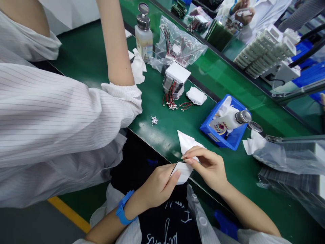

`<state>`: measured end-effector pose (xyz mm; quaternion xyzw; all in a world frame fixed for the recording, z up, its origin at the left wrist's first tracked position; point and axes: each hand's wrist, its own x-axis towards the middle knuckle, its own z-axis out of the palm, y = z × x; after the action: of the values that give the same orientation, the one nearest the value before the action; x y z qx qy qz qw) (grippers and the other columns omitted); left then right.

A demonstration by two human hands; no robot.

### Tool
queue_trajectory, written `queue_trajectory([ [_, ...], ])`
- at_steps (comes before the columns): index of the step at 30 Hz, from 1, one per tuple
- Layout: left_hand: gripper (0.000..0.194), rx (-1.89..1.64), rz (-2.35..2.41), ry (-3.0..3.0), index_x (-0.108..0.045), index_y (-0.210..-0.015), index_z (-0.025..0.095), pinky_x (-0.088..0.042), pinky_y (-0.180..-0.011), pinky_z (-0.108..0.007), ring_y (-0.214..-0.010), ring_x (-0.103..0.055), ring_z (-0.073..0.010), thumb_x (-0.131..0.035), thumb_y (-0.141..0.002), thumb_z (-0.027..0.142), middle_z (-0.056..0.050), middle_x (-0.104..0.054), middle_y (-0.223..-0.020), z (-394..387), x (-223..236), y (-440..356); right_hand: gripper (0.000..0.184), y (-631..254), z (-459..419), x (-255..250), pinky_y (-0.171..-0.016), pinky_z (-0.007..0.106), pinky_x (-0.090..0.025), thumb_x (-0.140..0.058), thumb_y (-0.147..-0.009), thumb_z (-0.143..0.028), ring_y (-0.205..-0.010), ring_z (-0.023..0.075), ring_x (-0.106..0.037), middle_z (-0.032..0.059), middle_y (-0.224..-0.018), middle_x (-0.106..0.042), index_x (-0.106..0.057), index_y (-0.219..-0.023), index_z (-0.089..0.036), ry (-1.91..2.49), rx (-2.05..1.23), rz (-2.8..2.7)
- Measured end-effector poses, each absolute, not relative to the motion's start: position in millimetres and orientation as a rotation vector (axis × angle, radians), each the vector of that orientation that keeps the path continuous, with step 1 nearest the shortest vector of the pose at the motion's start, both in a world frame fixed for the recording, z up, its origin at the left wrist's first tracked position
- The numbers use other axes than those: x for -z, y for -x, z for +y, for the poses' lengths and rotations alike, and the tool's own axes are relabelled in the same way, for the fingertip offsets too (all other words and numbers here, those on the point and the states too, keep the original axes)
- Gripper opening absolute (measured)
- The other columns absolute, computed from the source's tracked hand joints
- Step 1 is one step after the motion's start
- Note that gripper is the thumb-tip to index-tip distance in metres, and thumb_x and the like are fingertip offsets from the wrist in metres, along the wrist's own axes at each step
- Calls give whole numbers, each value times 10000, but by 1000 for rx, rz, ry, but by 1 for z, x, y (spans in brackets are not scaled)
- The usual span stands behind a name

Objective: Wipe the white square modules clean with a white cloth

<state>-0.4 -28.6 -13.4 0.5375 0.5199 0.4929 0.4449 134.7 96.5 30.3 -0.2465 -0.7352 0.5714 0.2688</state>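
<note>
My left hand [161, 184], with a blue band on its wrist, grips a small flat white panel [183, 174] with a dark edge. The thumb lies on the panel's white face. My right hand [209, 166] is closed in a pinch at the panel's upper corner; whatever is between its fingertips is too small to make out. Just beyond the hands a folded white cloth [188, 141] lies on the green table [162, 135]. Farther back stands a stack of similar white panels [176, 76] with red and black wires, beside a smaller wired pile [196, 96].
A blue bin [218, 139] holds a bottle [228, 122] and cloths. Tiny white pieces [154, 120] lie on the table. A pump bottle [144, 37] and a plastic bag [182, 44] stand behind. Another person's arm [116, 44] reaches in at left; bagged grey stacks [291, 183] lie right.
</note>
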Motion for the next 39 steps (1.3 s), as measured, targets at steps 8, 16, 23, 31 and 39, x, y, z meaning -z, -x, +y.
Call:
queue_trajectory([
  [8, 253, -1248, 1214, -1312, -481, -816, 177, -383, -654, -238, -670, -493, -107, -348, -1029, 202, 13, -534, -751, -28, 11, 3, 167, -135, 98, -27, -748, 276, -533, -575, -968, -290, -806, 137, -662, 23, -852, -720, -723, -912, -236, 714, -1920, -1733],
  [16, 256, -1259, 1182, -1304, -469, -806, 177, -375, -645, -236, -654, -469, -101, -345, -1029, 195, 17, -509, -736, -28, 9, 2, 248, -135, 99, -21, -709, 296, -468, -599, -945, -396, -767, 153, -599, 23, -799, -653, -726, -807, -233, 620, -2235, -1377],
  [23, 238, -1259, 1164, -1370, -488, -834, 171, -394, -664, -238, -676, -495, -108, -345, -1024, 185, 3, -539, -761, -30, 9, 3, 203, -134, 99, -21, -700, 283, -425, -755, -813, -446, -745, 136, -544, -5, -732, -572, -754, -744, -255, 412, -2392, -1200],
  [31, 239, -1252, 1186, -1425, -496, -832, 172, -413, -673, -245, -677, -514, -119, -348, -1018, 193, -6, -557, -762, -31, 7, 2, 256, -133, 98, -21, -707, 273, -418, -761, -800, -461, -736, 121, -531, -19, -721, -526, -716, -707, -227, 330, -2405, -1187],
  [39, 269, -1230, 1178, -1400, -487, -810, 176, -408, -662, -257, -670, -504, -126, -330, -1026, 215, -9, -542, -752, -29, 8, 1, 231, -135, 100, -24, -662, 310, -464, -634, -915, -368, -721, 157, -563, 20, -771, -595, -655, -748, -210, 473, -2244, -1423],
])
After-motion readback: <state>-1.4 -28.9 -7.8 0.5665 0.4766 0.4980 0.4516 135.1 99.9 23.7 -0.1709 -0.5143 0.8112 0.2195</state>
